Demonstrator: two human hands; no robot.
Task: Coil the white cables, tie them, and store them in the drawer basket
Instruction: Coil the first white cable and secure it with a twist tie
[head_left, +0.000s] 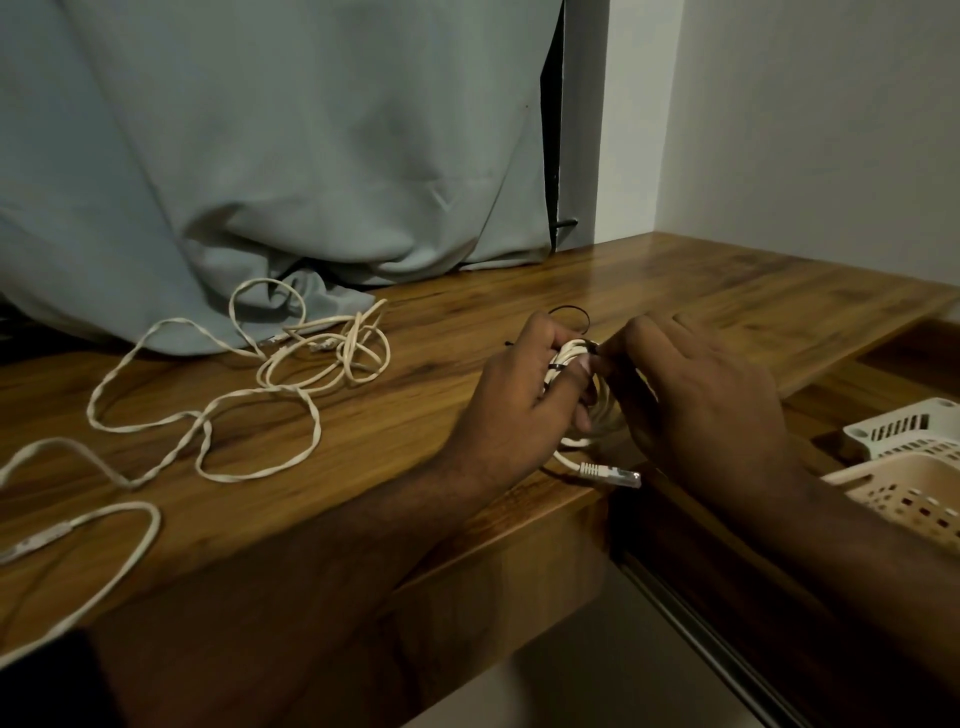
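Observation:
My left hand (511, 395) grips a coiled white cable (605, 415) above the wooden desk (415, 415); its plug (610, 474) hangs out below near the desk edge. A thin black tie (571, 312) loops round the coil's top. My right hand (701, 395) pinches the tie at the coil with thumb and forefinger. A loose, tangled white cable (291, 374) sprawls over the desk to the left. Another white cable (119, 545) loops at the desk's near left edge. The drawer basket (904, 493), beige and perforated, sits in the open drawer at the right.
A white perforated basket (914, 423) stands behind the beige one. A grey curtain (285, 182) hangs at the back and pools onto the desk. The wall (805, 130) closes off the right side. The drawer's front rail (691, 613) runs below my right forearm.

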